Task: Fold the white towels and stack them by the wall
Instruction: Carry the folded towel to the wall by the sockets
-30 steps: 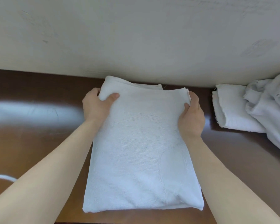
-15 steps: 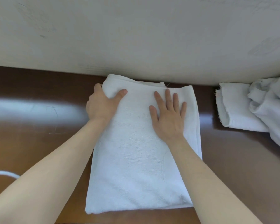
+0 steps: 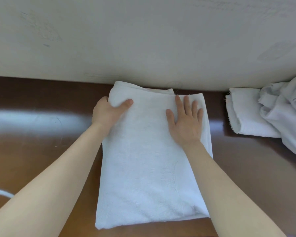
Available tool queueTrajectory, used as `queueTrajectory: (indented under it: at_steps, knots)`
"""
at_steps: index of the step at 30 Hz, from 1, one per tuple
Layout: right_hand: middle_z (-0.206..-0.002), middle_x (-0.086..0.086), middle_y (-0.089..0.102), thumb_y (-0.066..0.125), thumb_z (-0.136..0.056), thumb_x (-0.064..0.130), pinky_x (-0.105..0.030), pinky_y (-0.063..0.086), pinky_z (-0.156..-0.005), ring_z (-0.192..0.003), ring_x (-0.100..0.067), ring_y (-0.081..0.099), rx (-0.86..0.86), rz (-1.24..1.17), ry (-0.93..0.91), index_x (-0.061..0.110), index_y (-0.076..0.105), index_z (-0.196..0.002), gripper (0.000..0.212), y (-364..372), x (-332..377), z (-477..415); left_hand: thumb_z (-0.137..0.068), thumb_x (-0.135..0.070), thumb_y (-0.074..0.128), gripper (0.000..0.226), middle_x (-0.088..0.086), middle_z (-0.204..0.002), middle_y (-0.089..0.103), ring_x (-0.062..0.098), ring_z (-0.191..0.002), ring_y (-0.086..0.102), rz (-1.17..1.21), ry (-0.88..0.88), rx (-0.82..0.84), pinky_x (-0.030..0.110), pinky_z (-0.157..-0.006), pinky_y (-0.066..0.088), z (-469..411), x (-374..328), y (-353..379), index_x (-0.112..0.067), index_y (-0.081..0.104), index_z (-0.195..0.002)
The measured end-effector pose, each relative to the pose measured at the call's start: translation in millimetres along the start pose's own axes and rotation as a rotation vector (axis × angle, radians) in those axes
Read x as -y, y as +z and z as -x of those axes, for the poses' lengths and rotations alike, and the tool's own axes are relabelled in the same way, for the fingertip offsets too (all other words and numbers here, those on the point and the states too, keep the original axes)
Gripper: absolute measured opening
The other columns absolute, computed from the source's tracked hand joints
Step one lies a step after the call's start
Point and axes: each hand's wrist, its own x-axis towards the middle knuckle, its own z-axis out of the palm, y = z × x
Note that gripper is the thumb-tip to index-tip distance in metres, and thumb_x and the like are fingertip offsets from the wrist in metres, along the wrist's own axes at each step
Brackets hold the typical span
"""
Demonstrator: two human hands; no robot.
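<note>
Folded towel (image 3: 149, 161) flat on table (image 3: 32, 151), far end at wall (image 3: 143, 40); left hand (image 3: 108, 113) grips its corner, right hand (image 3: 186, 122) flat on top; soft, floppy, so lift by both edges.

A plain off-white wall (image 3: 143, 40) fills the upper half, marked with faint grey scuffs (image 3: 46, 33). Below it a glossy dark brown table (image 3: 32, 156) runs side to side, meeting the wall. A soft pale glare (image 3: 32, 119) lies across its left part.
</note>
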Motion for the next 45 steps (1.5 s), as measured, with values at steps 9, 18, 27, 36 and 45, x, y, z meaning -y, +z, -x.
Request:
queueTrajectory:
  at_steps: [9,18,27,36,45]
  knots:
    - [-0.166,0.005,-0.01,0.006,-0.096,0.066,-0.051,-0.012,-0.12,-0.152,-0.024,-0.013,0.017,0.038,-0.02,0.042,-0.005,-0.156,0.065,3.1,3.2,4.8,-0.07,-0.047,0.086,0.057,-0.013,-0.095,0.061,0.0,-0.08,0.057,0.024,0.186,-0.003,0.02,-0.062,0.044,-7.0,-5.4,-13.4,-0.018,0.053,-0.107]
    - [-0.166,0.001,-0.008,0.012,-0.105,0.045,-0.052,-0.011,-0.12,-0.152,-0.026,-0.013,-0.004,0.02,0.068,0.035,-0.003,-0.157,0.055,-4.4,13.4,4.1,-0.093,-0.05,0.057,0.061,0.01,-0.156,0.034,0.028,-0.145,0.028,-0.437,0.659,-0.309,0.047,-0.111,0.024,17.5,12.4,10.4,-0.022,0.041,-0.144]
    - [-0.166,0.001,-0.007,0.014,-0.101,0.059,-0.05,-0.008,-0.122,-0.152,-0.022,-0.01,-0.008,0.001,0.002,0.04,0.001,-0.157,0.061,14.5,20.2,35.2,-0.1,-0.055,0.02,0.065,0.007,-0.165,0.017,0.027,-0.153,0.004,-0.994,0.846,-0.01,0.051,-0.122,0.002,46.4,50.4,38.3,-0.022,0.026,-0.157]
    - [-0.167,-0.001,-0.002,0.014,-0.102,0.057,-0.053,-0.003,-0.122,-0.153,-0.025,-0.005,-0.05,0.023,0.112,0.037,0.001,-0.157,0.061,32.7,21.1,124.0,-0.099,-0.057,0.018,0.071,0.012,-0.165,0.009,0.029,-0.153,0.0,-1.034,0.913,0.146,0.05,-0.123,0.0,100.7,86.9,26.1,-0.018,0.016,-0.159]
    - [-0.167,-0.002,0.0,0.018,-0.1,0.058,-0.052,-0.001,-0.122,-0.153,-0.024,-0.003,-0.12,-0.028,0.277,0.029,0.005,-0.159,0.067,45.3,14.1,167.7,-0.099,-0.063,0.021,0.075,0.01,-0.166,0.004,0.03,-0.153,-0.002,-1.016,1.038,0.297,0.045,-0.123,-0.002,134.2,117.3,13.5,-0.021,0.011,-0.159]
